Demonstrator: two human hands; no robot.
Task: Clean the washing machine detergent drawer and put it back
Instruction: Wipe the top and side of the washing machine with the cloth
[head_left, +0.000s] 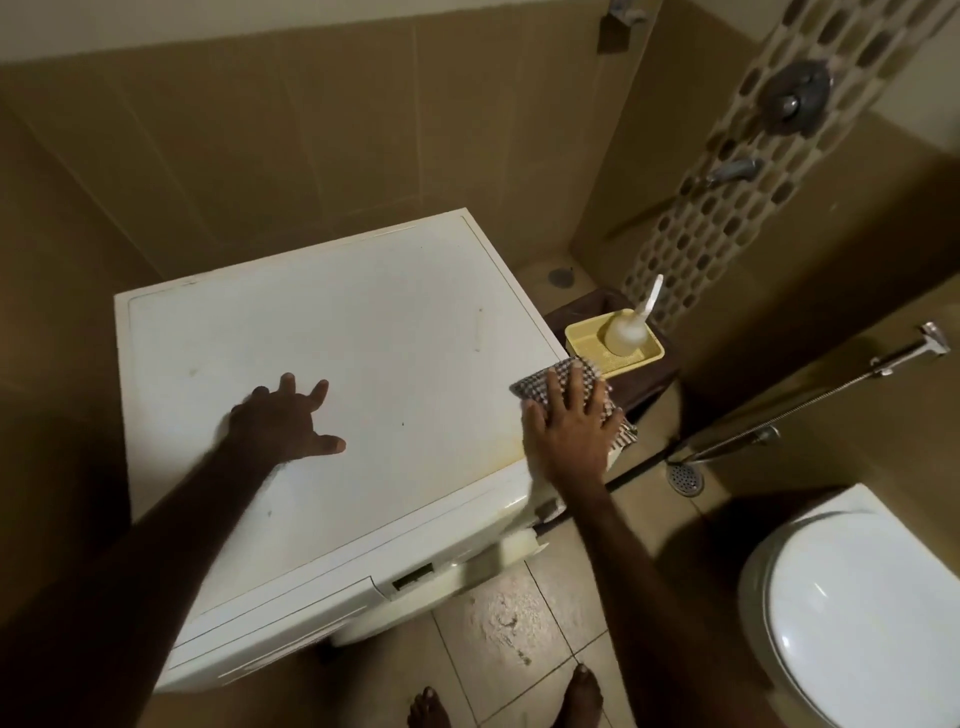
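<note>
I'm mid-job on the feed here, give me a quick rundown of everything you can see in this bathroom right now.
washing machine: one, white, centre, against tiled wall
checked cloth: one, brown-white, machine's right top edge
yellow tray: one, right of the machine, on a dark stand
brush: one, white, upright in the tray
toilet: one, white, lid closed, lower right
spray hose: one, metal, right wall
shower fittings: metal, upper right wall
floor drain: one, metal, beside toilet
feet: two, bare, bottom edge
left hand: flat on machine top
right hand: presses the cloth
</note>
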